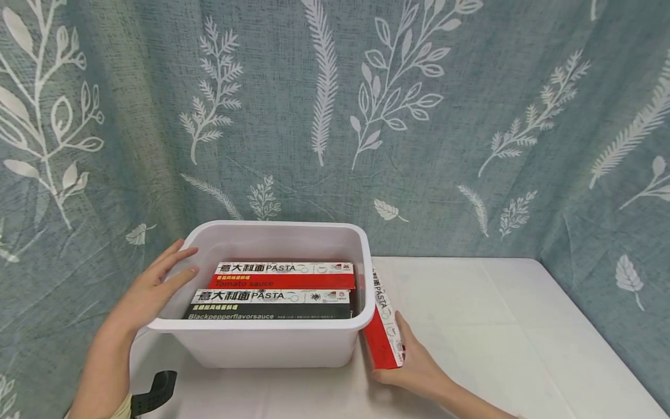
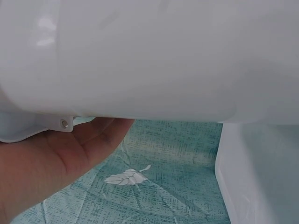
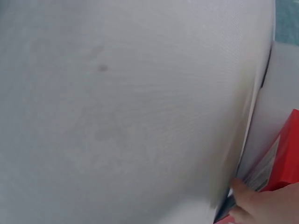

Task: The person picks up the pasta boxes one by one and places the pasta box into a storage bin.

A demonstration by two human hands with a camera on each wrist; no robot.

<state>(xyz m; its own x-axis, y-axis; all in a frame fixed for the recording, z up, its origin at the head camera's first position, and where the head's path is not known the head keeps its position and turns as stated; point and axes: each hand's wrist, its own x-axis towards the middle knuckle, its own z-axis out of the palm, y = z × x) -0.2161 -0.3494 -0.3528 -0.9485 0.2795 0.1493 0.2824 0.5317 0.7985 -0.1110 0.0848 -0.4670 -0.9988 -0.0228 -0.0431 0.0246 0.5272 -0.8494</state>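
Observation:
A white plastic bin [image 1: 262, 349] stands on the table. Inside lie a red-and-white tomato sauce pasta box [image 1: 309, 281] and, in front of it, a black-and-white black pepper pasta box [image 1: 314, 311]. My left hand [image 1: 149, 291] is at the bin's left rim, its fingers extended over the edge; the left wrist view shows that hand [image 2: 60, 161] beside the white wall. To the right of the bin, my right hand [image 1: 416, 364] grips another red-and-white pasta box [image 1: 384, 331] by its near end. The bin's rim hides this box's far end.
The white-covered table [image 1: 471, 314] extends to the right of the bin. A blue-green leaf-patterned curtain [image 1: 335, 192] hangs behind the table and along both sides. A black strap [image 1: 157, 393] is near my left wrist.

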